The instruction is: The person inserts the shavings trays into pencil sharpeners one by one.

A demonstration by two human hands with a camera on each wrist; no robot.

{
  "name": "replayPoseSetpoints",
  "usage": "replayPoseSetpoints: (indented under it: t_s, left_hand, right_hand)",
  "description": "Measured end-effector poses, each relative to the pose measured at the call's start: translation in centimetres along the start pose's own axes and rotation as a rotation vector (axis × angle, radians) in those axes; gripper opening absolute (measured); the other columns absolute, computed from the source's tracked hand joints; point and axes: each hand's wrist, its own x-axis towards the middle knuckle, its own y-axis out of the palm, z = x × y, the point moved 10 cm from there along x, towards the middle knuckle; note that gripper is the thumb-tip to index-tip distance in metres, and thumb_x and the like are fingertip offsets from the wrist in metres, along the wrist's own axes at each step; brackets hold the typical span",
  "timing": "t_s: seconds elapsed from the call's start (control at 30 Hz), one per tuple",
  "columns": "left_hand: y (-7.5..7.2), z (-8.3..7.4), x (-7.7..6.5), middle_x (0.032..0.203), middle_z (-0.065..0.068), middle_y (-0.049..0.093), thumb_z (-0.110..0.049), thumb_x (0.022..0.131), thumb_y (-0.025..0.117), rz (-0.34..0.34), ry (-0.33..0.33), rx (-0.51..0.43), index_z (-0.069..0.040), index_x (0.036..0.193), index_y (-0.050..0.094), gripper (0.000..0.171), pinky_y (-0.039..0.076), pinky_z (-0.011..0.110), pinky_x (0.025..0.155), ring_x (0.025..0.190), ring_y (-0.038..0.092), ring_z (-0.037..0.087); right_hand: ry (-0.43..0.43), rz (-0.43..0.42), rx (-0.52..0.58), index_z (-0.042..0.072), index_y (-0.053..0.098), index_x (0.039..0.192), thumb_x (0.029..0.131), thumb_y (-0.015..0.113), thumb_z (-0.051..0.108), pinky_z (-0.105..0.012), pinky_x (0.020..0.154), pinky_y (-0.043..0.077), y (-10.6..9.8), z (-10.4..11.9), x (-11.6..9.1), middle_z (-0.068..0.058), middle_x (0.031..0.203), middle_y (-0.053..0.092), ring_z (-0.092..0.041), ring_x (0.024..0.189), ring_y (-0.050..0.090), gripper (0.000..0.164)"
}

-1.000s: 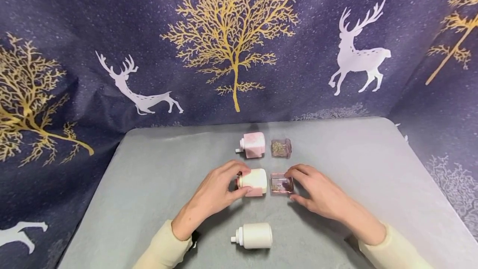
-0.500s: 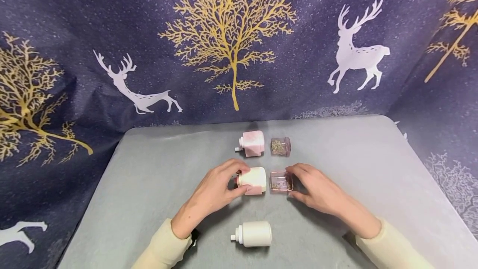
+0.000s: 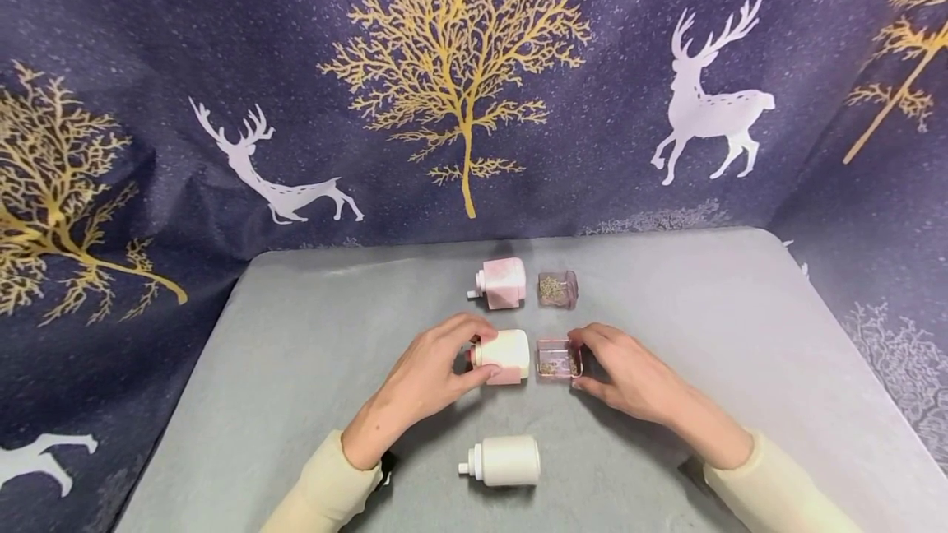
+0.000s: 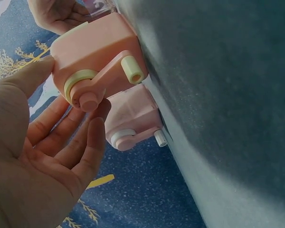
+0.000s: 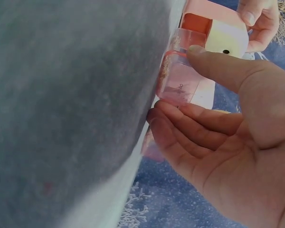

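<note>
My left hand (image 3: 433,368) holds a pink and cream crank pencil sharpener (image 3: 507,356) by its sides, thumb near and fingers far. Its pink crank with a cream knob (image 4: 131,70) shows in the left wrist view. Just to its right lies a clear pink shavings drawer (image 3: 554,359) with shavings in it. My right hand (image 3: 629,373) pinches the drawer's right end between thumb and fingers. A narrow gap separates drawer and sharpener in the head view. The sharpener's open drawer slot (image 5: 195,24) shows in the right wrist view.
Behind stands a paler pink sharpener (image 3: 505,284), with its smoky shavings drawer (image 3: 557,289) beside it on the right. A white sharpener (image 3: 509,461) lies nearer the front of the grey table (image 3: 296,401). A dark deer-print cloth (image 3: 474,105) hangs behind the table.
The right thumb and fingers have closed in on the drawer's end, and the drawer's tilt looks slightly altered. The left hand and its sharpener stay in place.
</note>
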Motion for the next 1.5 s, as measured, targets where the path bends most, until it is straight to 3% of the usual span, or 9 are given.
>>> replayPoseSetpoints:
  t_s: [0.77,1.0,1.27,1.5]
  left_hand:
    - [0.0,0.6,0.0,0.118,-0.012,0.060,-0.035,0.085,0.075,-0.002,-0.023,-0.076,-0.018,0.114,0.066,0.035,0.049,0.027,0.091,0.107,0.055,0.003]
    - [0.1,0.8,0.0,0.118,-0.012,0.060,-0.035,0.085,0.075,0.005,-0.041,-0.088,-0.018,0.114,0.066,0.035,0.052,0.030,0.086,0.105,0.056,0.004]
    - [0.1,0.7,0.0,0.118,-0.011,0.061,-0.033,0.084,0.077,0.007,-0.040,-0.097,-0.016,0.114,0.066,0.036,0.048,0.026,0.093,0.108,0.055,0.003]
    - [0.1,0.7,0.0,0.119,-0.010,0.061,-0.033,0.084,0.076,-0.007,-0.027,-0.116,-0.017,0.114,0.066,0.035,0.049,0.027,0.091,0.107,0.056,0.005]
  right_hand:
    - [-0.019,0.009,0.029,-0.001,0.059,0.122,0.076,0.081,0.026,-0.041,0.093,0.050,0.2,0.1,0.4,-0.009,0.114,0.064,-0.021,0.105,0.059,0.057]
    - [-0.024,0.015,0.035,-0.001,0.059,0.122,0.077,0.080,0.027,-0.042,0.096,0.048,0.3,0.2,0.7,-0.009,0.116,0.063,-0.022,0.108,0.058,0.057]
    - [-0.023,0.026,0.073,-0.001,0.060,0.120,0.077,0.080,0.025,-0.040,0.094,0.049,0.6,0.3,1.0,-0.008,0.113,0.064,-0.020,0.105,0.059,0.054]
    - [-0.033,0.026,0.071,0.001,0.060,0.121,0.078,0.080,0.026,-0.041,0.095,0.048,0.7,0.6,1.2,-0.007,0.113,0.064,-0.021,0.107,0.058,0.054]
